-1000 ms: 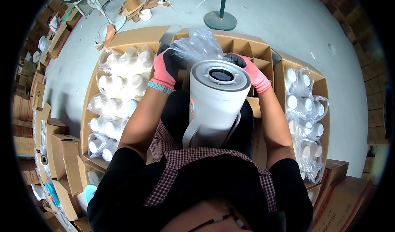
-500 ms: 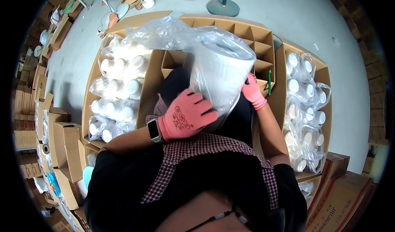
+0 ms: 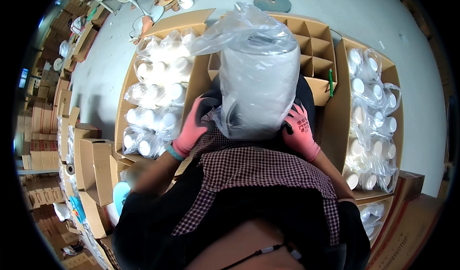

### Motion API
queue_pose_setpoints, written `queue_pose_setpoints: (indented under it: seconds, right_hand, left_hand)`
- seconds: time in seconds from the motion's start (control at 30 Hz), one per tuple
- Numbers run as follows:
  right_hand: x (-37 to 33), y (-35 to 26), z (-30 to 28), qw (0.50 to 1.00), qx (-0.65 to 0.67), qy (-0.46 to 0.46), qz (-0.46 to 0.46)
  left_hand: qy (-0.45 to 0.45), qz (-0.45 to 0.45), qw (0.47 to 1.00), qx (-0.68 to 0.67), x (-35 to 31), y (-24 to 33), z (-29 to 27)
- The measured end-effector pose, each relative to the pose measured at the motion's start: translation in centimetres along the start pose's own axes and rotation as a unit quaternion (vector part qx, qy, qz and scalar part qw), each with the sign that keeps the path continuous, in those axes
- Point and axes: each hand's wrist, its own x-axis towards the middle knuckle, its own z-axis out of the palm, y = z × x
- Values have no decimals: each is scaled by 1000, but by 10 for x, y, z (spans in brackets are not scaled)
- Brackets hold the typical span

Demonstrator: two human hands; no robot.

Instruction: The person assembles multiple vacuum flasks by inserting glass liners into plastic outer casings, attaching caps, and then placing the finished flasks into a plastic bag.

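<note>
Gripping bagged white cylinder, left hand, right hand, fingers clamped on its sides

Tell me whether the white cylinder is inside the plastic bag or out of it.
Inside. The clear plastic bag covers the white cylinder from its top down its sides, bunched loose above it, while the left hand and right hand grip its lower end.

Even, fairly bright light fills the scene, strongest on the pale grey concrete floor at the far side. The clear crinkled plastic bag over the white cylinder catches soft glare. A dim shadow lies left of the brown cardboard carton. Fisheye distortion bends straight edges toward a black rim; the left stacks blur, and the near checked apron is slightly soft.
</note>
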Motion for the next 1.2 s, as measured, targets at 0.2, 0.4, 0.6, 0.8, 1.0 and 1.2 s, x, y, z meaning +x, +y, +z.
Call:
queue_pose_setpoints:
  seconds: [0.2,0.4,0.6,0.8,1.0,1.2]
  right_hand:
    - [18,3,-14,978,153,81,112]
    - [2,-29,-32,992,38,115,24]
    - [46,-44,-50,584,778,13,229]
    - [67,-50,-95,935,-104,257,-220]
    - [81,-69,-121,953,10,276,-120]
    - [94,-87,-117,961,58,236,-135]
  left_hand:
    - [121,-47,986,-107,60,-38,51]
    - [137,109,976,-133,65,2,22]
    - [175,290,887,314,60,-13,-4]
    - [156,58,985,45,58,-30,-15]
    - [141,238,707,650,56,8,-34]
    - [100,233,698,670,59,5,-27]
